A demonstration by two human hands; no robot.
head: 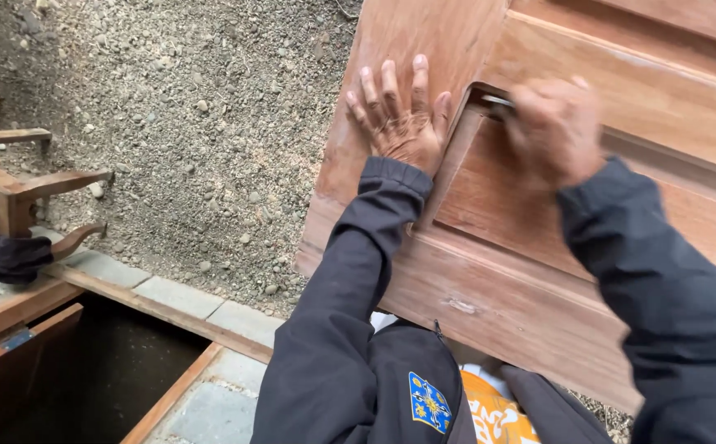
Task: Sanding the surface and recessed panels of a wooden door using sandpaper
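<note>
Flat now, spread and released: fingers (391,94) of the left hand (399,123) pressed palm-down on the reddish wooden door panel (555,247), on the plain frame strip just left of its recessed field. Holding nothing, only bearing on the wood. Clenched beside it, blurred: right hand (553,131), closed around a small pale tool (496,100) whose tip pokes out at the upper left corner of the recess, against the moulded edge. Kind of tool impossible to tell through the blur. Both wrists wrapped in dark jacket sleeves (349,279), running back from the panel toward the lower edge of the view, with a blue and yellow badge (429,402) on the chest just below the panel's near edge. Panel itself tilted, filling the upper right, its lower rail nearest the body. Left of the panel, gravelly ground (201,115) strewn with small stones. Farther left of the panel, pieces of carved wooden furniture (20,193) with curved arms. Below and left of the panel, grey paving blocks (210,312) edged by wooden rails around a dark opening (103,370).
</note>
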